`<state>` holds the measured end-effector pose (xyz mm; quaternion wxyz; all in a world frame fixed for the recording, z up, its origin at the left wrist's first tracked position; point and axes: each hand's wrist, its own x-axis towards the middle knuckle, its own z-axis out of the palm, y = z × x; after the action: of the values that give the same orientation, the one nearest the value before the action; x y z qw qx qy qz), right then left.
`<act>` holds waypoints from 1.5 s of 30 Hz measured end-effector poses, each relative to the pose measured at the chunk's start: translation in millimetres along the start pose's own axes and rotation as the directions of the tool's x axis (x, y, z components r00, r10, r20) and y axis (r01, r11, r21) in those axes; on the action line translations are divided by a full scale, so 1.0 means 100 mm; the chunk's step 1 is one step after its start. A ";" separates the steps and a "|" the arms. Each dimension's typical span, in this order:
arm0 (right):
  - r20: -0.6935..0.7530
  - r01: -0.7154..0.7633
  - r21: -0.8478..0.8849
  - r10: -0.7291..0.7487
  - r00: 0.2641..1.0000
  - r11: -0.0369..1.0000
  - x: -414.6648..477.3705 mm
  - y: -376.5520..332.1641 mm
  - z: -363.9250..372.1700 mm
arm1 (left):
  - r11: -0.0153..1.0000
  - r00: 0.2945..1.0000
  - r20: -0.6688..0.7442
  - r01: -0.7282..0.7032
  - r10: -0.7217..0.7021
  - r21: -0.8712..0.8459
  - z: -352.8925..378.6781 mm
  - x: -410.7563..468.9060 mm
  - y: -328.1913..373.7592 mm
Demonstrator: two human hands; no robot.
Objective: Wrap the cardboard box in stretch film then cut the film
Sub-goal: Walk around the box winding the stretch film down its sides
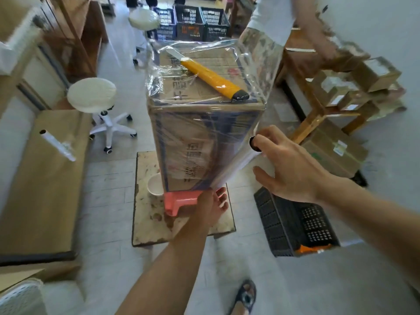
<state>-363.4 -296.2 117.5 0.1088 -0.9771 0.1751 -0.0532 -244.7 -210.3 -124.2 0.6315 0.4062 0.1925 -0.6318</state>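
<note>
I see the cardboard box upright on a pink stool, already filmed. My right hand grips the stretch film roll at its upper end, left hand at its lower; a yellow utility knife lies on top

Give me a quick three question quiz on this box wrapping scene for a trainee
1. True or false: the yellow utility knife lies on top of the cardboard box.
2. Which hand grips the upper end of the film roll: A left hand, B right hand?
3. What colour is the stool under the box?

Key: 1 true; 2 B; 3 pink.
</note>
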 end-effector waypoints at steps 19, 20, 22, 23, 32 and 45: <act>0.117 0.286 0.114 -0.299 0.947 0.951 0.39 1.44 -0.08 | 0.941 0.934 -0.263 -0.292 0.241 -0.171 1.02 0.67 -0.50; 0.134 0.291 0.115 -0.306 0.943 0.950 0.44 1.51 -0.10 | 0.928 0.930 -0.273 -0.307 0.245 -0.211 1.08 0.69 -0.49; 0.164 0.302 0.108 -0.317 0.934 0.947 0.57 1.64 -0.15 | 0.899 0.928 -0.277 -0.329 0.251 -0.289 1.14 0.78 -0.47; 0.182 0.317 0.101 -0.331 0.926 0.943 0.64 1.69 -0.17 | 0.890 0.926 -0.289 -0.331 0.242 -0.313 1.16 0.82 -0.45; 0.250 0.429 0.025 -0.422 0.872 0.903 1.32 1.99 -0.27 | 0.905 0.915 -0.315 -0.339 0.252 -0.257 1.59 1.09 -0.19; 0.342 0.616 0.124 -0.616 0.709 0.778 2.42 2.53 -0.23 | 0.762 0.851 -0.441 -0.481 0.287 -0.434 1.95 1.97 0.46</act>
<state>-225.1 -617.8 97.0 0.1157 -0.9714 -0.1839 0.0956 -228.0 -489.7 -144.5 0.7915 0.3522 0.3784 -0.3259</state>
